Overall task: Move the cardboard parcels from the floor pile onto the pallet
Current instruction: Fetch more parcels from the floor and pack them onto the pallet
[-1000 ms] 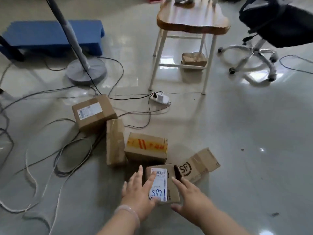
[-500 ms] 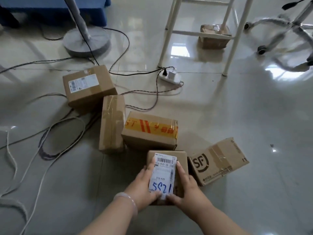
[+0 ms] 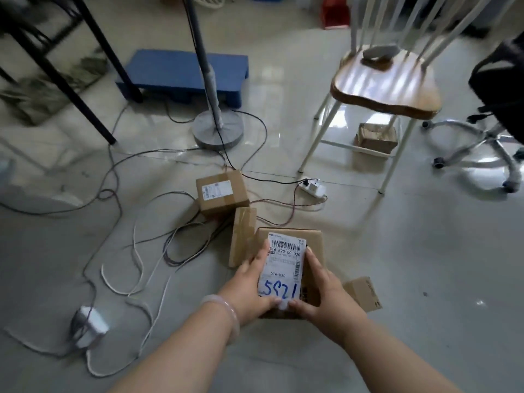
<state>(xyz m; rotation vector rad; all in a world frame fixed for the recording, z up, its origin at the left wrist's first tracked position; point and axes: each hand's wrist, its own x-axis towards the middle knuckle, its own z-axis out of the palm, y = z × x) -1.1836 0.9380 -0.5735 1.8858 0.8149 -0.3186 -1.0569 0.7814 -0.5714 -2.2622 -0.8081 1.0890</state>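
Observation:
I hold a small cardboard parcel with a white barcode label marked in blue ink, lifted above the floor pile. My left hand grips its left side and my right hand grips its right side. Under and around it lie other parcels: a labelled box, a narrow taped box and a box peeking out at the right. The parcel hides the one with red tape. A blue pallet sits on the floor at the far left centre.
Tangled cables and a white adapter cover the floor at left. A fan stand rises in front of the pallet. A wooden chair with a small box under it, a power strip and an office chair base stand at right.
Both hands closed on the labelled parcel and lifted it off the floor toward me. The view rose, bringing the blue pallet and chair seat back into sight.

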